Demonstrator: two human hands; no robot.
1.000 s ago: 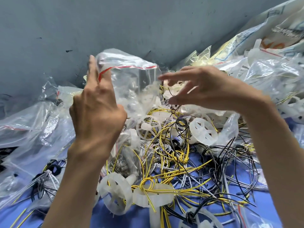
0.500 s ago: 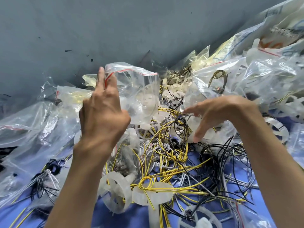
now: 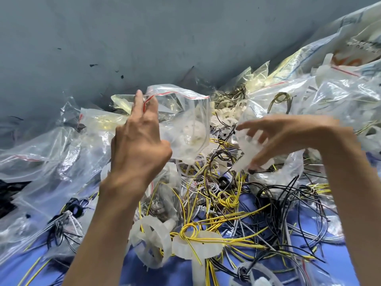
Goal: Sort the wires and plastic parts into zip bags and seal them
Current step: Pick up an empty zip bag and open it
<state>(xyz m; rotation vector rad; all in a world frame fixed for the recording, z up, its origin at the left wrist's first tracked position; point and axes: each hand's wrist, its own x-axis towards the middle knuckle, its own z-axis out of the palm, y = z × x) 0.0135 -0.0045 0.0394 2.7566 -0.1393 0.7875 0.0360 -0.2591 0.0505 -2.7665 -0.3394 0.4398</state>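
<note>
Plastic zip bag, clear with a red seal line (image 3: 185, 124), held up by one rim corner only, film pinched between thumb and fingers of the left grip (image 3: 140, 145). Mouth gaping but sagging and partly folded over, so liable to buckle shut or snag against the part due to go in. Translucent white ribbed plastic wheel (image 3: 244, 145) clasped in the curled fingers of the right grip (image 3: 284, 137), just beside the bag's right edge, not yet inside. Blurred by motion, so exact finger placement hard to tell. Likely mishaps from here: wheel teeth catching the floppy rim and tearing the pinch loose; bag slipping under added weight, given one similar pale wheel already resting in its bottom; a stray strand lifted along from the tangle directly below, ending up among plastic parts; seal track failing to close later over a trapped strand or a bulging rim.

Bag at centre of view, up above the heap, mouth uppermost, film thin, glossy and crinkled. Wheel cloudy white, toothed round its edge, with a short stub hub. Beneath both, a knot of yellow, black and white wires (image 3: 216, 195) spread over a blue worktop (image 3: 350, 256), with more pale wheels (image 3: 152, 242) nearest the viewer. Other clear bags (image 3: 51, 153), some filled, heaped to the left and along the back right against a grey wall (image 3: 144, 38).
</note>
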